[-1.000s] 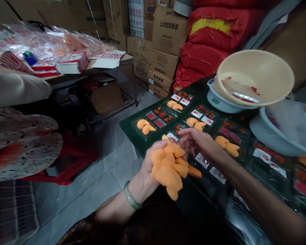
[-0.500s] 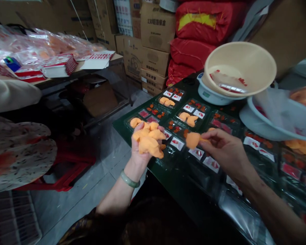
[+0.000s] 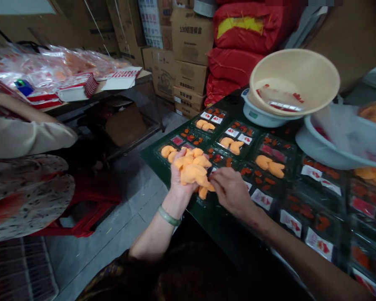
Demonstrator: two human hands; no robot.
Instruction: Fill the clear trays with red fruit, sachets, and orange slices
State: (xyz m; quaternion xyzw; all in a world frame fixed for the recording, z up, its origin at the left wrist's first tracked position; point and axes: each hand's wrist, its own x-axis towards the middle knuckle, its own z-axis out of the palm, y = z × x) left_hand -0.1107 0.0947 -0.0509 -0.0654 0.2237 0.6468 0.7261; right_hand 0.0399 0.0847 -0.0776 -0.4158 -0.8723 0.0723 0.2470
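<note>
My left hand [image 3: 180, 177], a green bangle on its wrist, is cupped palm-up around a heap of soft-looking, rounded orange pieces [image 3: 192, 167]. Close against that heap is my right hand [image 3: 230, 190], its fingertips pinched on the edge of one orange piece [image 3: 210, 186]. Clear plastic trays with compartments lie beneath and beyond both hands. One tray [image 3: 271, 155] to the right holds two orange pieces [image 3: 269, 165], with red packs and small dark orange bits. Another tray [image 3: 235, 138] has two orange pieces and white printed sachets [image 3: 244, 139]. My hands partly cover the nearest trays.
A cream basin [image 3: 329, 79] sits over a pale blue one [image 3: 263, 119], with another blue basin [image 3: 319, 146] at right. Cardboard boxes [image 3: 191, 54] and red bundles [image 3: 235, 67] stand behind. At left, a person's sleeve [image 3: 28, 136] is beside a table with packets and a red stool [image 3: 81, 209].
My right hand has moved left from over the trays to the heap in my left hand. Two orange pieces now show in the tray it was near. The person's arm at left has moved further into view.
</note>
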